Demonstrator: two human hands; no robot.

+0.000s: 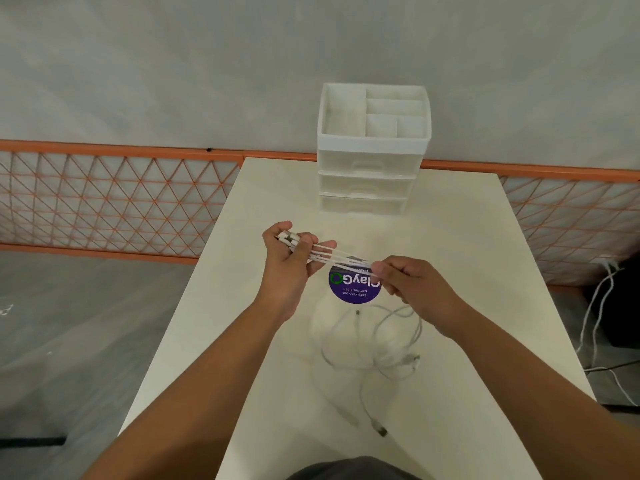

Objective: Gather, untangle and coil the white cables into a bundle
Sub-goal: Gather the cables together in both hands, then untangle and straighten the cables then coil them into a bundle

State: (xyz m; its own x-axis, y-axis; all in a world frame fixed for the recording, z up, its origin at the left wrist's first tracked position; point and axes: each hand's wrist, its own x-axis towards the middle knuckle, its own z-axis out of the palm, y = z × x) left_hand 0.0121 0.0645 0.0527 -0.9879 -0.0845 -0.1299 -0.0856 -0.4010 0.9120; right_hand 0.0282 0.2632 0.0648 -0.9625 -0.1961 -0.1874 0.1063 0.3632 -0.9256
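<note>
While both hands are raised over the cream-white rectangular table [450, 258], a short run of thin white cables [337, 257] is stretched taut between them. The left hand [289, 252] has its fingers curled round one end of this bunch, where several white plug ends stick out past the thumb. The right hand [412, 282] pinches the other end between thumb and fingertips, just above a round purple sticker [353, 287] with white lettering and a green ring mark that lies flat on the table.

Nearer the person, a loose tangle of more white cables [377, 344] lies on the tabletop in overlapping loops, with a few small metal-tipped connectors showing at its edges; one strand trails toward the near edge and ends in a plug [381, 431].

At the far end of the table stands a white translucent plastic drawer unit [370, 168] with three shut drawers stacked one above another; what is in them cannot be told through the fronts. Its open top tray [374, 110] is split into one long compartment on the left and several smaller ones on the right, and each shows only its pale bottom.

Behind the table runs an orange metal lattice rail [114, 199] against a grey wall. On the floor to the right, further white cords [599, 306] hang beside a dark object.
</note>
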